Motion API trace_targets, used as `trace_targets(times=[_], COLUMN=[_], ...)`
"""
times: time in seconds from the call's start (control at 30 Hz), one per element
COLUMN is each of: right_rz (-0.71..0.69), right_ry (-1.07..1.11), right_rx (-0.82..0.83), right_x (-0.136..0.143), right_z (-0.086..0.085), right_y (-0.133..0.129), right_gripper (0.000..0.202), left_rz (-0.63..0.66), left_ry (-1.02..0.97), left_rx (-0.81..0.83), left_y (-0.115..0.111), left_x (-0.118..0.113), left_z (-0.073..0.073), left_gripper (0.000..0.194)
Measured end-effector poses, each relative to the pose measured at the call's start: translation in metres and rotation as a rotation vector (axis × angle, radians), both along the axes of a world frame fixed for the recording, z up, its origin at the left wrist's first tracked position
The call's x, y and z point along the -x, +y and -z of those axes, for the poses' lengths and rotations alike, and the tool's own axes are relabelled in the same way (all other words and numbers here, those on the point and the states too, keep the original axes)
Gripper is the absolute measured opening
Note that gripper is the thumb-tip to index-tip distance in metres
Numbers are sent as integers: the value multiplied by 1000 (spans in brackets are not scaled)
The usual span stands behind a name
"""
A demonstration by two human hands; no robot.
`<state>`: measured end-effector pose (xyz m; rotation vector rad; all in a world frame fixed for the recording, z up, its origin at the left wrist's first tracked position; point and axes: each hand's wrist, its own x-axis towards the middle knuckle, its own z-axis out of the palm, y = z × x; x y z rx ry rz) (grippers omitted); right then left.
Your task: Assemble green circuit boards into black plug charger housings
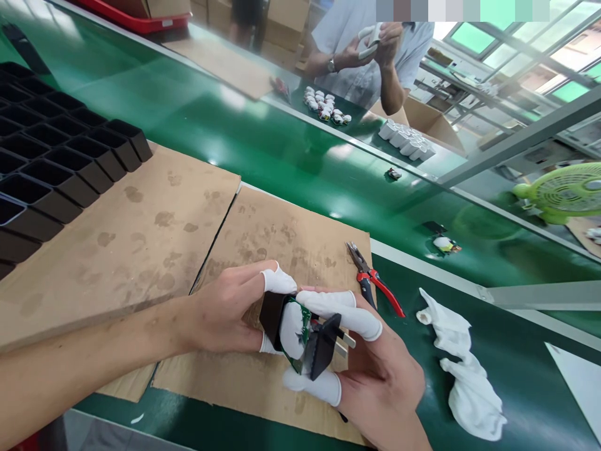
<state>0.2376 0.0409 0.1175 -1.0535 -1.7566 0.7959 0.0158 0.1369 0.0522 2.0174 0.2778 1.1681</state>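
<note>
In my left hand (235, 300) is a black plastic case (271, 316), gripped at its sides by fingers in white finger cots. My right hand (370, 363), also in white cots, holds a black plug cover (325, 347) whose metal prongs point right. Between the two sits a green circuit board (300, 362) coated with white compound (292, 329). The board's left end is partly inside the case's mouth; the cover stands apart from the case. Behind my right hand lie red-and-black pliers (369, 275), jaws pointing away.
Rows of open black cases (70, 163) stand left on cardboard (154, 238). White cloth pieces (462, 363) lie right. Across the green conveyor (282, 163), a person (366, 62) handles a white part near several white-coated boards (326, 106) and white cases (407, 141). A green fan (568, 191) stands far right.
</note>
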Motion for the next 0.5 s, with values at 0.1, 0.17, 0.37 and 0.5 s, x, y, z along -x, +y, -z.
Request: trace_targets(times=[0.1,0.17,0.37,0.5], right_rz=[0,8,48,135], right_ry=[0,-8,-43,-37], right_rx=[-5,0,0,-6], right_x=[-1,0,-4,-11], right_z=[0,0,4,13], right_y=[-1,-1,-4,-5], right_gripper=[85,87,78,70], left_rz=[9,12,-19,-36], left_ry=[-11,-19,-29,68], left_rx=[10,15,-21,-84], left_y=[0,0,2,7], left_x=[-1,-2,-2,-4], left_z=[-2,-4,-1,10], left_gripper=[47,44,43,46])
